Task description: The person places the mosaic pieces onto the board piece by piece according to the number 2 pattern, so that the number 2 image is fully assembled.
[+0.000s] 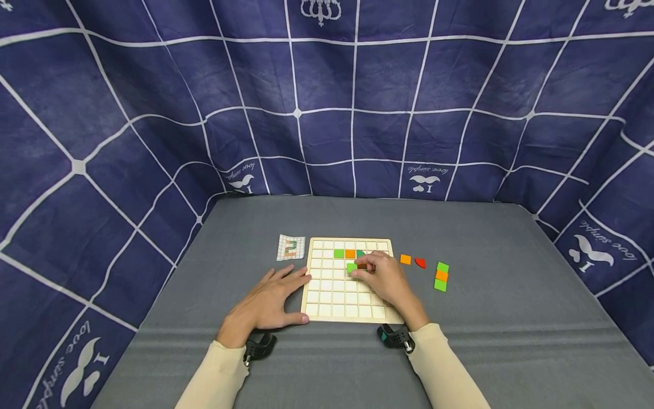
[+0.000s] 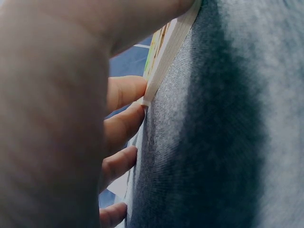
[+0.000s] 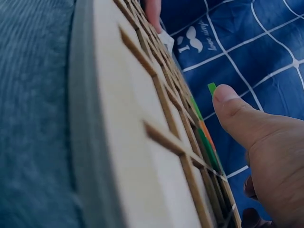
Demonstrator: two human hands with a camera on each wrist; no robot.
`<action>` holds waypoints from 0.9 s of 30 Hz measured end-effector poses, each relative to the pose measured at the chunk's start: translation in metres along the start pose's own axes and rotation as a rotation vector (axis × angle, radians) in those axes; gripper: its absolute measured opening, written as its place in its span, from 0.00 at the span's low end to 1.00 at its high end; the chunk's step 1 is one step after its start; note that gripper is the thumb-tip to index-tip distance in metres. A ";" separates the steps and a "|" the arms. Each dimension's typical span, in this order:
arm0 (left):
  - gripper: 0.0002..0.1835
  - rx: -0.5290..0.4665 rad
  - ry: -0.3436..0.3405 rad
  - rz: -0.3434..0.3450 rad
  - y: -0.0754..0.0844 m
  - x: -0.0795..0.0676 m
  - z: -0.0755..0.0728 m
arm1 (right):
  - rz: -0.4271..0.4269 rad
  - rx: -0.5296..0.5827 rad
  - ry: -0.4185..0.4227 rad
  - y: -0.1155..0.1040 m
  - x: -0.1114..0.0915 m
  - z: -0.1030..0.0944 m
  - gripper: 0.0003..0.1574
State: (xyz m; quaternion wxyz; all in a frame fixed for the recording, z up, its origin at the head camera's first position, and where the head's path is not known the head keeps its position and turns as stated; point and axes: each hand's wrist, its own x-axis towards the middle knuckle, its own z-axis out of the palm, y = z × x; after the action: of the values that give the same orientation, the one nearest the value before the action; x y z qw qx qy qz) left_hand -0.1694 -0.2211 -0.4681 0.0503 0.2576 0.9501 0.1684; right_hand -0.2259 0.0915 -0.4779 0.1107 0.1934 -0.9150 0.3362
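Note:
A cream gridded board (image 1: 332, 296) lies on the grey table. My right hand (image 1: 380, 276) is over its upper half and pinches a light green square tile (image 1: 351, 267) between thumb and fingers; in the right wrist view this green tile (image 3: 212, 89) stands above the board at the thumb tip. In the board's second row sit a green square (image 1: 339, 253), an orange square (image 1: 349, 254) and a dark green piece (image 1: 360, 254), the last partly behind my fingers. My left hand (image 1: 271, 298) lies spread at the left edge, fingertips and thumb touching the board's side (image 2: 166, 59).
A pattern card (image 1: 290, 248) with a coloured figure lies left of the board. To the right are an orange square (image 1: 405, 259), a red quarter-round piece (image 1: 420, 263) and a column of green and orange squares (image 1: 441, 276). A blue checked curtain (image 1: 327, 136) encloses the table.

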 end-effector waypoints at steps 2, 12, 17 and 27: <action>0.51 0.000 0.001 0.000 0.000 0.000 0.000 | -0.003 0.005 -0.005 0.000 0.000 0.000 0.17; 0.51 0.008 -0.004 -0.009 0.001 0.000 0.000 | 0.008 -0.013 -0.025 -0.002 -0.002 0.002 0.15; 0.51 -0.001 -0.007 -0.006 0.001 0.000 0.000 | -0.004 -0.028 -0.025 -0.001 -0.003 0.003 0.14; 0.51 -0.002 -0.003 -0.002 0.001 0.000 0.000 | -0.033 -0.052 -0.029 0.001 -0.002 0.006 0.13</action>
State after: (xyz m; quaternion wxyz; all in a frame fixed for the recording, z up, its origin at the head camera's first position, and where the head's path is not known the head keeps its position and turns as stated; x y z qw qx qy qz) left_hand -0.1688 -0.2205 -0.4680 0.0522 0.2570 0.9501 0.1688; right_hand -0.2247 0.0894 -0.4838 0.1081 0.2104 -0.9217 0.3074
